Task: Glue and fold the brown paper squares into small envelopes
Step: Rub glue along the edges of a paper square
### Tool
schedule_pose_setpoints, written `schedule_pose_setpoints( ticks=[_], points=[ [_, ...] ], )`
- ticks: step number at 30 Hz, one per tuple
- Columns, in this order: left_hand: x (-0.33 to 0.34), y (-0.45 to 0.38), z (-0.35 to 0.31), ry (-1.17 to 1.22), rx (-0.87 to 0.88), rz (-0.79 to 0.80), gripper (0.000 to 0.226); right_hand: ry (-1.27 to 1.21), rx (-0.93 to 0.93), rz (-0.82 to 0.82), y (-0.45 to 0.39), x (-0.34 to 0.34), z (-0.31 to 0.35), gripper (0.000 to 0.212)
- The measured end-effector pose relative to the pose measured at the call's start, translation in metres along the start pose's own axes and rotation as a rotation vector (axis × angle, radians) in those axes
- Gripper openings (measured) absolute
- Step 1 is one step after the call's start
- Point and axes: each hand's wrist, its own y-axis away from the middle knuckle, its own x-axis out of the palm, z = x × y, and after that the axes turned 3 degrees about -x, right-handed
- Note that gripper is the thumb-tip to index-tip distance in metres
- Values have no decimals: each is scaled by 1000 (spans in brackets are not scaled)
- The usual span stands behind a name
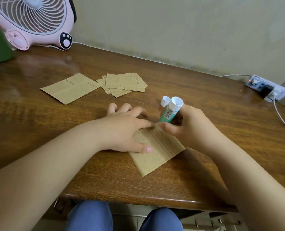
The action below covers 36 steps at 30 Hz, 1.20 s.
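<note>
Head view: left hand (126,129) lying flat, fingers straight, pressing folded brown paper (156,152) on worktop (38,130). Right hand (186,125) gripping glue stick (169,112), tip touching paper. Cap (165,101) & paper stack (123,84) sitting beyond the paper.

Soft, even light with glare on the table (38,72), wide-angle bending at edges, and slight blur throughout.
</note>
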Motion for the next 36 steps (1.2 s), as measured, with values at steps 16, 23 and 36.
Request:
schedule_pose_setpoints(
  ticks=[16, 23, 36],
  points=[
    [2, -3, 6, 33, -23, 54, 72, 20, -58, 72, 11, 5, 0, 13],
    [3, -3, 8, 74, -18, 53, 70, 65, -62, 183, 43, -12, -8, 20],
    [9, -3, 11, 120, -11, 24, 73, 14, -81, 62, 1, 16, 16, 12]
  ],
)
